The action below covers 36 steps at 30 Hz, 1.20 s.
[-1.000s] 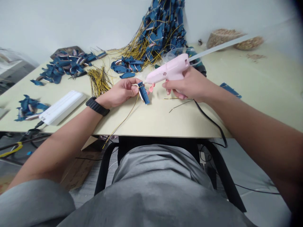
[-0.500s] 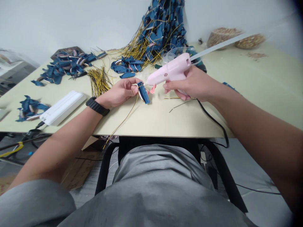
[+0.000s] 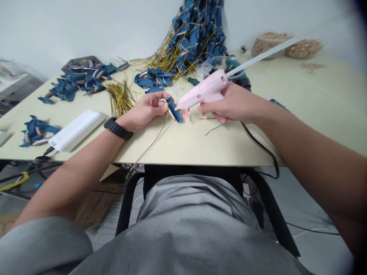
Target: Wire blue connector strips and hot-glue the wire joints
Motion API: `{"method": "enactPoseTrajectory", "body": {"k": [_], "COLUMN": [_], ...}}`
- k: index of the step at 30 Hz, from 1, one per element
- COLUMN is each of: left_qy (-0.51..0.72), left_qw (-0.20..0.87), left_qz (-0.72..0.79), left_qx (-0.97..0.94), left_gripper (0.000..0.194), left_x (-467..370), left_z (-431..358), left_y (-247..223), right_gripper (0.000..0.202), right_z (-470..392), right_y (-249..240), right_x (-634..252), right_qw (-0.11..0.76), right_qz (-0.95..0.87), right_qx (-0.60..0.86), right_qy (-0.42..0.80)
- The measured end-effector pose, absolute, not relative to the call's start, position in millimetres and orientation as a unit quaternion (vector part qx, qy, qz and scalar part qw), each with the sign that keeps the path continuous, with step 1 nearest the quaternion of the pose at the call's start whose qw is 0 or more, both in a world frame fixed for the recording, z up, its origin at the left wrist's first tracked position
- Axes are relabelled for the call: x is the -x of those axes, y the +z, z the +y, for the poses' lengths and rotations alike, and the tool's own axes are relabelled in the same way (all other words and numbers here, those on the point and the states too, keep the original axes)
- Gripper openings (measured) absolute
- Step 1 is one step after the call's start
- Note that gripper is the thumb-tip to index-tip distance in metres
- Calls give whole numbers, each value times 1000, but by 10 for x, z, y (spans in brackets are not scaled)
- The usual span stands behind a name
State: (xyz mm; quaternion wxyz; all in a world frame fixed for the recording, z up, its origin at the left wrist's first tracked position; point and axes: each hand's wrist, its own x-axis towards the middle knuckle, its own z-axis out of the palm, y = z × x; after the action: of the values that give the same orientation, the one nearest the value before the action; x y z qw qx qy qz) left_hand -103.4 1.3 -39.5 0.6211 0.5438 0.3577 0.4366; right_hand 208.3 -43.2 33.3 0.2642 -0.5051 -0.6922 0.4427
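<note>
My left hand pinches a small blue piece by its upper end; a thin yellow and black wire hangs from it past the table edge. My right hand is wrapped round the handle of a pink glue gun, with a long translucent glue stick in its back. The gun's nozzle is at the right side of the blue piece, around its middle; whether they touch is too small to tell. A small coral-pink part shows just below the nozzle.
A tall heap of blue pieces with wires stands at the back. Blue piles and a yellow wire bundle lie left, by a white box. Bags of tan bits sit back right; a black cable crosses the table's front edge.
The glue gun has moved down and slightly left, its nozzle going from the blue piece's upper end to around its middle. The blue piece has shifted slightly up in my left hand.
</note>
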Motion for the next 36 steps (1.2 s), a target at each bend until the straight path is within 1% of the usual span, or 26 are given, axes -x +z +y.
{"method": "enactPoseTrajectory", "body": {"k": [3,6,11,13,19,22,26,29,33,36], "left_qy": [441,446,455,453,441,443,439,444,446,451], "left_qw": [606,592,588,581,564,556,562,564,570,576], "left_qz": [368,378,389,382,365,370,363,360,358,347], "left_qx": [-550,-555,-544,-558,-595,-597,-600,-596,-589,-587], "left_gripper": [35,32,32,36,50,49,43,48,54,56], "left_x": [1034,1022,1006,1003,994,1012,1031,1024,1019,1028], "left_z": [11,-6,-25,-31,-70,-61,-39,-35,-22,-5], "left_y": [-364,-329,-313,-307,-257,-270,-305,-308,-309,-322], "right_gripper": [26,23,40,42,33,35,29,28,21,24], "right_z": [-423,-430,-387,-364,-362,-368,-358,-355,-367,-388], "right_y": [321,326,291,271,320,361,347,316,315,357], "right_x": [-2099,-2106,-2112,-2120,-2131,-2135,-2141,-2123,-2072,-2049], "right_qw": [246,250,250,248,238,244,258,257,255,252], "right_qz": [-705,-710,-705,-705,-694,-679,-681,-686,-678,-668], "right_qx": [496,482,468,470,497,520,503,502,525,536], "right_qy": [442,449,471,471,463,457,466,459,448,452]}}
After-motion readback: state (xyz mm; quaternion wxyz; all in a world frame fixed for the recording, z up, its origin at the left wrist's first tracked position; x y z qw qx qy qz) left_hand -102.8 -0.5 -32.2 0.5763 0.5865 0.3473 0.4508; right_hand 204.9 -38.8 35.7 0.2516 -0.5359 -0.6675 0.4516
